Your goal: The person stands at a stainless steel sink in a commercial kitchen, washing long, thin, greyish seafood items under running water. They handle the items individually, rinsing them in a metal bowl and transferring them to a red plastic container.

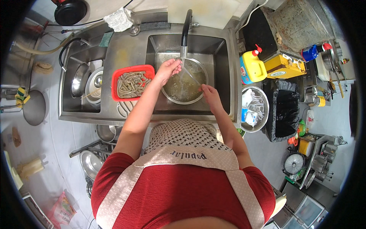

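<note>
Between my left hand [170, 70] and my right hand [210, 96], a thin, translucent, pale strip [192, 75] is stretched slantwise. Both hands pinch it, the left near the black-hosed faucet [186, 31] and the right at its lower end. Water falls from the spout beside the left fingertips. Below lies a round metal bowl [206, 75] of cloudy, yellowish water with bits floating in it, inside the stainless steel sink [218, 106]. To the left, a red plastic basket [115, 86] on the counter holds many grey-brown, worm-like pieces [133, 84].
Looped handles, apparently of scissors [123, 110], lie by the basket. A second sink basin [83, 107] holds metal and white bowls. Right of the sink stand a yellow jug [254, 68], a metal bowl [266, 114] with pale strips and plastic bags, and a black-lined bin [286, 111].
</note>
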`<state>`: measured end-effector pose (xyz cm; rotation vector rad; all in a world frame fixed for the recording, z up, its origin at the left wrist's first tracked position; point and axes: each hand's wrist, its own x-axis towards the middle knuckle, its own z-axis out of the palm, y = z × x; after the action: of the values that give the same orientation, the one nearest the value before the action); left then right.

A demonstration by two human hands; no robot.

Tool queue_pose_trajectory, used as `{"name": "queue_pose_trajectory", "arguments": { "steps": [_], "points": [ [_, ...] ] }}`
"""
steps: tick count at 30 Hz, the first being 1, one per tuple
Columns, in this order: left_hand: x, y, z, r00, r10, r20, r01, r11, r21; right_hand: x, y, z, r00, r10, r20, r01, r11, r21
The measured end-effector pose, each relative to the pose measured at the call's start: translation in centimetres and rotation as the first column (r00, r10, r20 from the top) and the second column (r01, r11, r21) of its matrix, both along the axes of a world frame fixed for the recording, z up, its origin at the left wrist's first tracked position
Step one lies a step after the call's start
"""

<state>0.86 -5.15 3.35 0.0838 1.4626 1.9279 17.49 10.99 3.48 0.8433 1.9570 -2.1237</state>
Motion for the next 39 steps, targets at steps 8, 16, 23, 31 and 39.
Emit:
{"name": "queue_pose_trajectory", "arguments": {
  "steps": [8, 16, 23, 31, 39],
  "points": [
    [-2.6, -0.1, -1.7, 0.990, 0.121, -0.067, -0.117, 0.991, 0.064, -2.8, -2.1, -0.8, 0.987, 0.132, -0.094, -0.139, 0.987, -0.077],
    [-5.5, -4.7, -1.6, 0.963, 0.268, 0.032, -0.270, 0.960, 0.075, -2.2, -0.9, -1.0, 0.993, 0.082, -0.089, -0.097, 0.979, -0.177],
    [-6.3, -7.8, -2.4, 0.910, 0.407, 0.075, -0.413, 0.906, 0.092, -2.3, 1.1, -2.8, 0.999, 0.035, -0.030, -0.041, 0.978, -0.205],
    [-7.1, -9.5, -0.1, 0.895, 0.439, -0.084, -0.436, 0.899, 0.051, -7.8, -0.5, -3.8, 0.969, 0.114, -0.221, -0.069, 0.977, 0.202],
    [-6.8, -9.3, 0.4, 0.903, 0.407, -0.138, -0.413, 0.911, -0.019, -12.8, -4.0, -0.3, 0.939, 0.241, -0.247, -0.246, 0.969, 0.011]
  ]
}}
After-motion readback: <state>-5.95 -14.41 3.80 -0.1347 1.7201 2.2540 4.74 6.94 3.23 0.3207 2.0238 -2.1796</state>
